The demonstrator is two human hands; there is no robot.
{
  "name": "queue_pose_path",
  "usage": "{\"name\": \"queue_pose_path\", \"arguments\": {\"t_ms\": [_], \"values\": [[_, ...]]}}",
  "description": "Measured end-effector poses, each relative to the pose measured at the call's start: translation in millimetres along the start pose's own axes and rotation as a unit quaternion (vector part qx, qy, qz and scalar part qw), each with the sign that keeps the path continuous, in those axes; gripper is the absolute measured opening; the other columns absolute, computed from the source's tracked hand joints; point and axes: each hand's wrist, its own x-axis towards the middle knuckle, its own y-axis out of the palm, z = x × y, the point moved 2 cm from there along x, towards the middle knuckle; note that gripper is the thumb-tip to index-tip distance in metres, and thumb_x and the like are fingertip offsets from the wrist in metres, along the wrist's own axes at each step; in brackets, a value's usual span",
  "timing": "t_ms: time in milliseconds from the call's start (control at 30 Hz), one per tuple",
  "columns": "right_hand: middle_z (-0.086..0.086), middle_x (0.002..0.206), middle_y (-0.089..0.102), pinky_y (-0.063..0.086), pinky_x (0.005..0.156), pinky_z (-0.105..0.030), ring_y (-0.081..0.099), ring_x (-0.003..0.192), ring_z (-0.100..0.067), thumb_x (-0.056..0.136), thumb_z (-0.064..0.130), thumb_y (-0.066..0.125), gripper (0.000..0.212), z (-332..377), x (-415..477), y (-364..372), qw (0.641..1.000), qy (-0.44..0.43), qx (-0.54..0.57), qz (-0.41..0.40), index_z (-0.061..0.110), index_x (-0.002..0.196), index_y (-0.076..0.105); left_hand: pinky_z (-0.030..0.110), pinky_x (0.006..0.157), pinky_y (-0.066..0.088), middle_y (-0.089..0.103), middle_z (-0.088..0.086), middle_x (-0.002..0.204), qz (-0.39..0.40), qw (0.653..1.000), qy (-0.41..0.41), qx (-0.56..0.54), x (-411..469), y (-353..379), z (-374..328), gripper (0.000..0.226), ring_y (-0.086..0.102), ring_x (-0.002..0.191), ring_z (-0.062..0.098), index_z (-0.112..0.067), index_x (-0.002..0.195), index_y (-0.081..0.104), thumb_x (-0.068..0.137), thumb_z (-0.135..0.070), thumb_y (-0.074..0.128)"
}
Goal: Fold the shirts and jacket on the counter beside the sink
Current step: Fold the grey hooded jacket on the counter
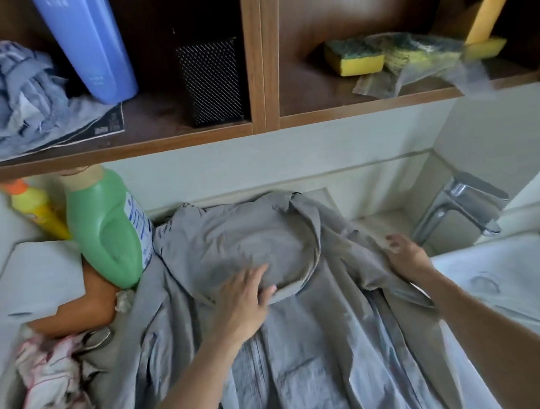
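Handling: the grey hooded jacket (310, 350) is judged light, thin and limp; creases are held loosely and the smooth cloth is expected to slide on the counter (384, 222).
Take-hold points: seams, shoulder edges and hems are preferred, since the doubled cloth there is firmer; the open panels are better smoothed flat than pinched.
Left hand (242, 302): laid flat with the fingers straight on the near rim of the hood (245, 240); nothing is gripped, the cloth is only pressed down.
Right hand (405, 255): the fingers are curled and a fold of the jacket's right shoulder edge is pinched.
Jacket position: spread front-up on the counter, hood towards the wall, hem towards the person and out of view below.
Jacket relative to grip: the body is stretched between the two hands, most of it lying nearer than both.
Sink (519, 278): just beside the jacket's right edge, the tap (459, 207) close behind the right hand.
Green bottle (108, 228): touched by the jacket's left shoulder.
Patterned cloth (49, 370): crumpled, left of the jacket.
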Motion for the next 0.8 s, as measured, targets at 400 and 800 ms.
{"name": "queue_pose_path", "arguments": {"t_ms": [400, 800], "values": [[-0.014, 0.097, 0.06, 0.042, 0.079, -0.033, 0.053, 0.091, -0.022, 0.098, 0.003, 0.046, 0.014, -61.2, -96.4, -47.0, 0.992, 0.088, 0.087, 0.012, 0.011, 0.1, 0.058, 0.042, 0.112, 0.034, 0.049, 0.004, 0.143, 0.049, 0.986, -0.05, -0.153, -29.7, -13.3, -70.8, 0.058, 0.046, 0.132, 0.023, -0.02, 0.148, 0.039, 0.097, -0.04, 0.059], [-0.011, 0.096, 0.071, 0.051, 0.073, -0.026, 0.062, 0.081, -0.011, 0.097, 0.018, 0.063, 0.036, 158.0, -171.2, -109.5, 0.916, -0.31, 0.157, 0.198, 0.026, 0.131, 0.055, 0.046, 0.089, 0.058, 0.075, -0.002, 0.102, 0.038, 0.679, -0.175, -0.712, -31.0, -104.6, -185.2, 0.023, 0.072, 0.1, 0.022, -0.023, 0.112, 0.062, 0.092, -0.016, 0.071]]}}
